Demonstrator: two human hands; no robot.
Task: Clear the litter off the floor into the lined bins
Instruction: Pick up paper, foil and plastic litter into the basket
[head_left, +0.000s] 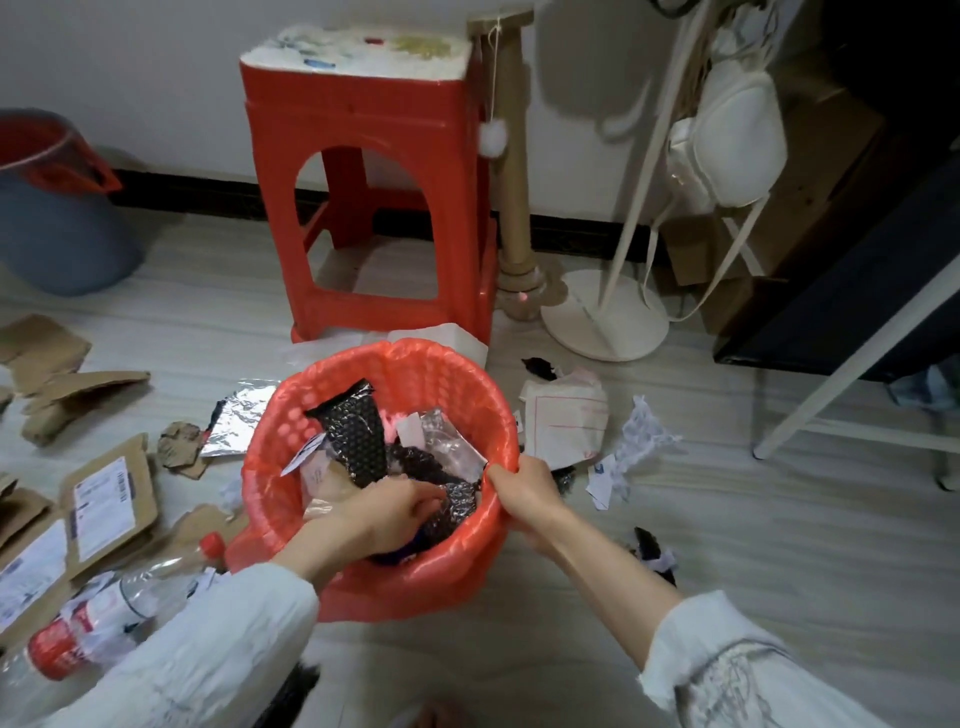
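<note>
A bin lined with a red bag (332, 395) stands on the floor in front of me, holding black bubble wrap (358, 431), clear plastic and paper. My left hand (395, 512) reaches down inside it, fingers curled into the black bubble wrap near the front. My right hand (524, 493) grips the bin's right rim, thumb over the red liner. Litter lies around: cardboard pieces (109, 493) and crushed plastic bottles (104, 618) at left, foil (239, 415) beside the bin, crumpled paper (566, 415) and torn white scraps (634, 441) at right.
A red plastic stool (363, 171) stands right behind the bin. A second, grey-blue bin with a red liner (52, 208) sits at the far left wall. A cardboard post, a white stand base (602, 317) and dark furniture crowd the right side.
</note>
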